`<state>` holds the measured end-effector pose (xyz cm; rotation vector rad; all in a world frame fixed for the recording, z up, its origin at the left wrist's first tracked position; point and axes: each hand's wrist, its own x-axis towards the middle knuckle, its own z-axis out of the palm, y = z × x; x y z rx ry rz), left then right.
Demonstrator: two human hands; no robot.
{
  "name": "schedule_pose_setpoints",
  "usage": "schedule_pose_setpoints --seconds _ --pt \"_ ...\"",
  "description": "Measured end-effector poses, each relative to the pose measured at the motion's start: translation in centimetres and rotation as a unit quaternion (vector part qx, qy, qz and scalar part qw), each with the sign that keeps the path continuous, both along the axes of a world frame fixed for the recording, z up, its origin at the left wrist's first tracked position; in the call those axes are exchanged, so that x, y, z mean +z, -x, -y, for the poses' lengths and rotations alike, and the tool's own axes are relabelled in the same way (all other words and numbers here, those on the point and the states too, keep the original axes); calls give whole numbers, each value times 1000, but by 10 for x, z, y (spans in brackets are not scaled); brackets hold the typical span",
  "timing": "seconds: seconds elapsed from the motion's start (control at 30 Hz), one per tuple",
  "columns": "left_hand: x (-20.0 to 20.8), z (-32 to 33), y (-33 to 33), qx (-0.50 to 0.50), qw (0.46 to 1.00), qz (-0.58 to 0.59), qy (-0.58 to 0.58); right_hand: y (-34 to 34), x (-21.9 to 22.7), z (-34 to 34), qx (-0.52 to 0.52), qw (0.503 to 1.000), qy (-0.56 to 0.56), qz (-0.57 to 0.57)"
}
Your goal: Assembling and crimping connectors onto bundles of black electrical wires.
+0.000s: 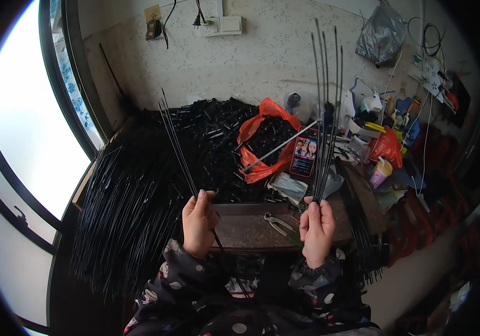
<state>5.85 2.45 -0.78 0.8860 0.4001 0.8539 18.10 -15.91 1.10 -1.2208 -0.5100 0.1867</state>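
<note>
My left hand (199,225) is closed around a few thin black rods (177,143). They slant up and to the left, and their lower ends run down past my wrist toward my lap. In my right hand (317,231), the fingers pinch a bundle of several longer-looking black rods (323,126), which fans out slightly toward its tips. The two hands are apart, both over the near edge of the dark work table (240,232). Between them on the table lies a pair of pliers (277,222), handles spread.
A heap of black rods (122,218) hangs over the table's left side. Small black parts (212,123) pile up behind it. An orange-red plastic bag (251,173), a lit phone (302,162) and a drink cup (381,172) stand farther right. More rods (363,241) hang at the right edge.
</note>
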Motion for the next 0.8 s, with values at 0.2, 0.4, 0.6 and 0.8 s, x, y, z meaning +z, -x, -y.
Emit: schedule_pose_setpoints --seconds 0.2,0.4,0.6,0.8 --pt "27 35 -27 -98 994 43 27 17 -12 -9 125 990 59 31" --pt "23 18 -46 -284 958 -28 39 46 -77 -12 90 983 113 110" --pt "23 10 -46 -247 960 -82 -100 46 -115 1 210 963 158 61" --pt "30 -1 -33 -221 968 -52 -107 11 -132 -6 445 835 300 118"
